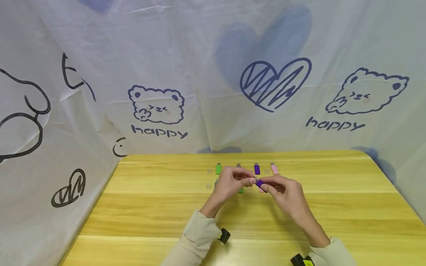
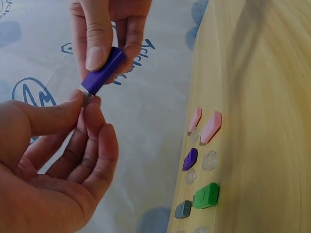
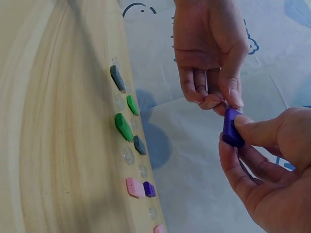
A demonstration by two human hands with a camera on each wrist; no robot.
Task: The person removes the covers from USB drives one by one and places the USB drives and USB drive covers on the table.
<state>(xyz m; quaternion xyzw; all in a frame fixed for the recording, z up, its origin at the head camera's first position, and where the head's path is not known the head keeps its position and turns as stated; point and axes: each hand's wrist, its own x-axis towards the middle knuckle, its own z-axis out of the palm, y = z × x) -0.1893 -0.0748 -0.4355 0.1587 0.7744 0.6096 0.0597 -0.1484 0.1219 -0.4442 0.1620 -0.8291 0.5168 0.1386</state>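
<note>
A purple USB flash drive (image 2: 104, 70) is held between both hands above the table. My right hand (image 1: 287, 192) pinches its body between thumb and fingers. At the plug end, my left hand (image 1: 227, 184) pinches what looks like a small clear cap, mostly hidden by its fingertips; a light, glassy bit shows beside the thumb in the left wrist view. Below lie more drives in two rows: green (image 1: 218, 169), purple (image 1: 257, 169) and pink (image 1: 274, 168) ones at the back, with grey (image 2: 183, 209), green (image 2: 206, 195) and pink (image 2: 211, 127) ones also visible from the left wrist.
Loose clear caps (image 1: 209, 171) lie beside the drives, among them one (image 3: 128, 155) near the grey drive. The wooden table (image 1: 149, 214) ends at a white cloth (image 1: 199, 74) printed with bears and hearts. Black wrist devices (image 1: 224, 235) sit at both sleeves.
</note>
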